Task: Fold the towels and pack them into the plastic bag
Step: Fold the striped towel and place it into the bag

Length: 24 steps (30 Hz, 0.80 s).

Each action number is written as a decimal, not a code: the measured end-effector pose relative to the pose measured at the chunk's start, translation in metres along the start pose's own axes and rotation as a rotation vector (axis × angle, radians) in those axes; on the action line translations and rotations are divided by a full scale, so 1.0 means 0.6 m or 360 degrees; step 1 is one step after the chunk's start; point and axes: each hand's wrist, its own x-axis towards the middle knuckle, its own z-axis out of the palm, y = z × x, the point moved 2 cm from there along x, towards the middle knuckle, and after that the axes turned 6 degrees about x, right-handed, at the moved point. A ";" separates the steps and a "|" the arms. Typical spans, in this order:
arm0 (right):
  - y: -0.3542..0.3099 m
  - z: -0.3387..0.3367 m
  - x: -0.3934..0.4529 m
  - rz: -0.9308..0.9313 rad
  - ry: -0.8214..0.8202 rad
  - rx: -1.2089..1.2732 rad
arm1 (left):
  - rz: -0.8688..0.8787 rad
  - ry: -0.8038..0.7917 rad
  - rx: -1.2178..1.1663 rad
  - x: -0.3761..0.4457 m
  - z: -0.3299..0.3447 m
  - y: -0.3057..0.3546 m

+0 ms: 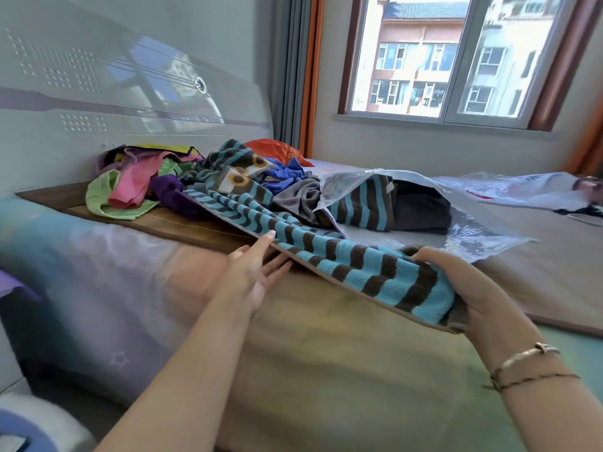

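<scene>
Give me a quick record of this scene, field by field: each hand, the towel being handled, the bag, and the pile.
left hand: open, fingers straight under the edge of the striped towel
right hand: grips the near end of the striped towel
striped towel: blue and brown, stretched from the pile toward the person
plastic bag: lying open on the bed, folded towels inside
pile of towels: unfolded, mixed colours, by the headboard

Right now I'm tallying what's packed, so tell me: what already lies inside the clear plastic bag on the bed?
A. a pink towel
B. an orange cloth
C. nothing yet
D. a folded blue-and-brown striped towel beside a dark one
D: through the open mouth of the plastic bag a folded striped towel shows beside a dark towel.
</scene>
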 end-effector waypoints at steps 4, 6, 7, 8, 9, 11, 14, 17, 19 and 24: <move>0.001 -0.051 -0.027 0.0063 0.0085 0.0020 | 0.0058 0.0106 0.0238 0.013 0.005 -0.015; 0.001 -0.065 -0.031 -0.0013 0.0111 0.0123 | 0.0110 0.0158 0.0396 0.014 0.008 -0.025; -0.001 -0.070 -0.030 -0.0076 0.0124 0.0193 | 0.0131 0.0180 0.0461 0.013 0.009 -0.028; -0.003 -0.072 -0.030 -0.0143 0.0130 0.0262 | 0.0156 0.0196 0.0518 0.010 0.011 -0.028; -0.005 -0.073 -0.028 -0.0212 0.0117 0.0314 | 0.0188 0.0204 0.0583 0.004 0.014 -0.027; -0.010 -0.066 -0.027 -0.0326 0.0069 0.0374 | 0.0288 0.0176 0.0757 -0.016 0.026 -0.023; -0.015 -0.041 -0.024 -0.0461 -0.0050 0.0511 | 0.0493 -0.0112 0.1106 -0.077 0.064 -0.033; -0.016 -0.003 -0.020 -0.0502 -0.0204 0.0778 | 0.0523 -0.0668 0.1423 -0.132 0.100 -0.075; -0.018 0.027 -0.015 -0.0510 -0.0374 0.0838 | 0.0427 -0.1011 0.1621 -0.156 0.114 -0.108; 0.012 0.075 0.029 -0.0481 -0.0268 0.0213 | 0.0276 -0.0898 0.1870 -0.147 0.097 -0.111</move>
